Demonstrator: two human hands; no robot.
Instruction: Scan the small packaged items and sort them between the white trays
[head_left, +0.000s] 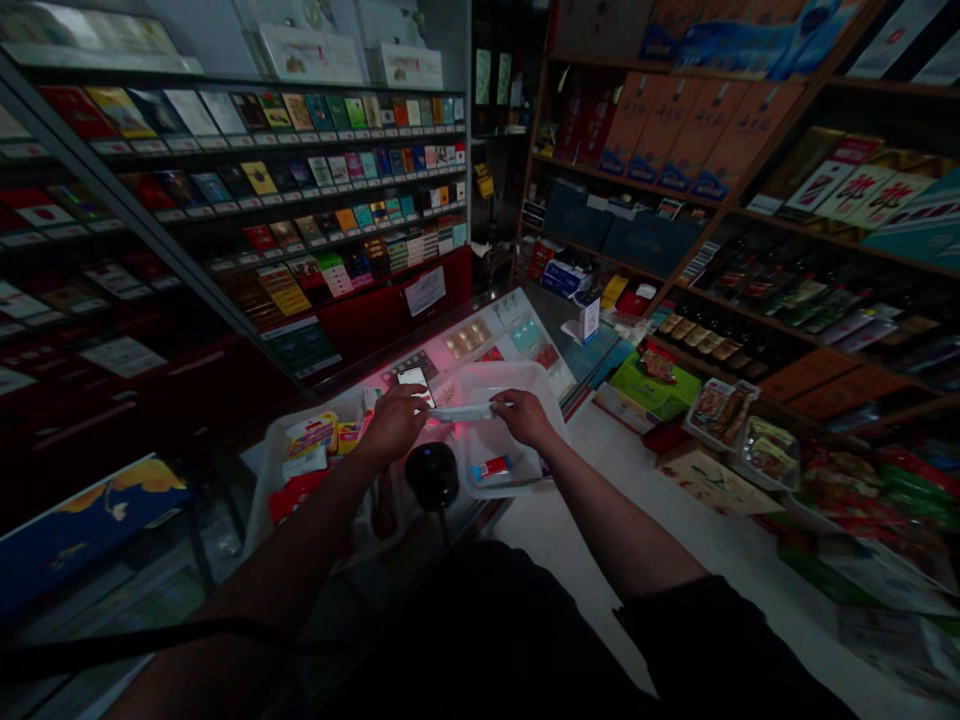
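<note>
Left fingers (415, 391) and right fingers (503, 401) hold a strip (463, 412) by its ends, a tub (491, 438) at four o'clock; steady moving likely needs both.

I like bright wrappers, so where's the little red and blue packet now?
In the head view, the red and blue packet lies inside the right-hand white bin, at its near end, below the right hand.

Left hand (396, 425) and right hand (521, 416) hold a thin pale packet (463, 412) between them. At five o'clock from it, a red-and-blue packet (492, 467) lies in a white bin (517, 385); a black scanner (432, 474) stands at seven o'clock.
</note>
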